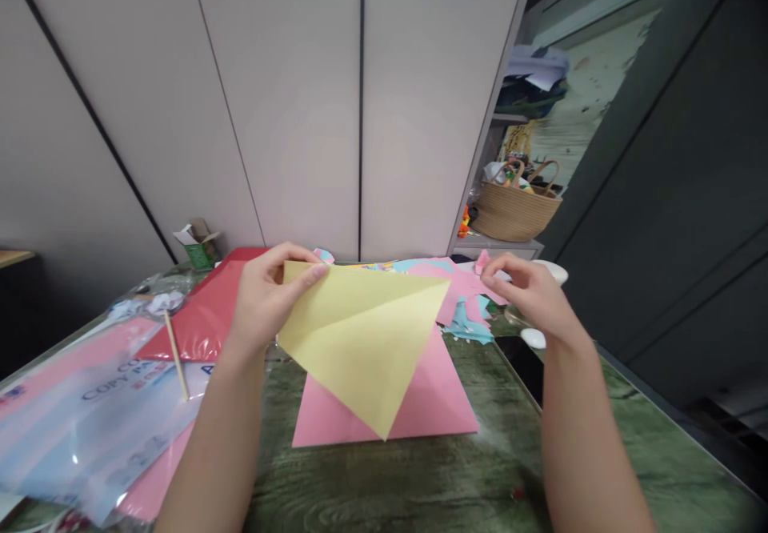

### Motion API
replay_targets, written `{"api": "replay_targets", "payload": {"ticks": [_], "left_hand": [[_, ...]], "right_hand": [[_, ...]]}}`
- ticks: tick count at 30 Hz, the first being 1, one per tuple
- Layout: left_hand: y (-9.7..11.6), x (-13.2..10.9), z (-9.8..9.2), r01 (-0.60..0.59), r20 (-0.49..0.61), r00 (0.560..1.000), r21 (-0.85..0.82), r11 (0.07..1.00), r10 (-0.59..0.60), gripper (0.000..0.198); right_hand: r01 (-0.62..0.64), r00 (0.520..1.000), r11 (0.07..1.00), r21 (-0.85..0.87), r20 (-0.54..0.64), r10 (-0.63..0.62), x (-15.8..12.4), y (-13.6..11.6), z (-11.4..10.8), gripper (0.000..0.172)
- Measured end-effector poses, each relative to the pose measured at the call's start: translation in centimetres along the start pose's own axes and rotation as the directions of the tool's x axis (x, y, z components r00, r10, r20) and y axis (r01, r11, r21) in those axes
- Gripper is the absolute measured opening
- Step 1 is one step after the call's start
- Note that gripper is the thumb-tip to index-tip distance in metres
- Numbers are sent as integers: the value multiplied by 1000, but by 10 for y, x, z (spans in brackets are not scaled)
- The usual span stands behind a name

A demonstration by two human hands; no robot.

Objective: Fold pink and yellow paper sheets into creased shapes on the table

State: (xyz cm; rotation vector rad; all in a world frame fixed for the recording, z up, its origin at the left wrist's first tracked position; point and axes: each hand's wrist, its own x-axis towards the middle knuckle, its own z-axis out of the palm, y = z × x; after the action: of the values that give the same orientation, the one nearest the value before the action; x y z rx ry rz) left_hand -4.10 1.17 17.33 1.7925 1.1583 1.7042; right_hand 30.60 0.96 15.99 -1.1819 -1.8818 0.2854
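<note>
A yellow sheet of paper with a crease across it is held up by its upper left corner. Thumb and fingers of my left hand pinch that corner. One point of the sheet hangs down over a pink sheet of paper lying on the table. To the right, apart from the yellow sheet, my right hand is raised with thumb and fingertips drawn together. A bit of pink paper shows right by those fingertips; whether they grip it, or anything else, I cannot make out.
Blue and pink paper scraps lie behind the sheets. A dark phone and a white oval object sit at right. At left are a red packet, a plastic copy-paper bag, a wooden stick and a green box.
</note>
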Motion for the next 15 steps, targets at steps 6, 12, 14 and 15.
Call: {"api": "replay_targets", "payload": {"ticks": [6,12,14,15], "left_hand": [[-6,-3,18,26,40,999,-57,998,-24,13],[-28,8,33,-46,139,990,132,990,28,8],[-26,6,39,-195,143,978,350,916,153,12],[-22,2,43,-269,157,962,431,861,222,13]], "right_hand": [[60,998,996,59,-38,-58,1,-23,23,29],[-7,981,994,107,-192,28,7,-24,44,19],[64,976,998,-19,-208,-67,4,-29,45,15],[108,975,991,-79,-185,-121,2,-34,47,13]]}}
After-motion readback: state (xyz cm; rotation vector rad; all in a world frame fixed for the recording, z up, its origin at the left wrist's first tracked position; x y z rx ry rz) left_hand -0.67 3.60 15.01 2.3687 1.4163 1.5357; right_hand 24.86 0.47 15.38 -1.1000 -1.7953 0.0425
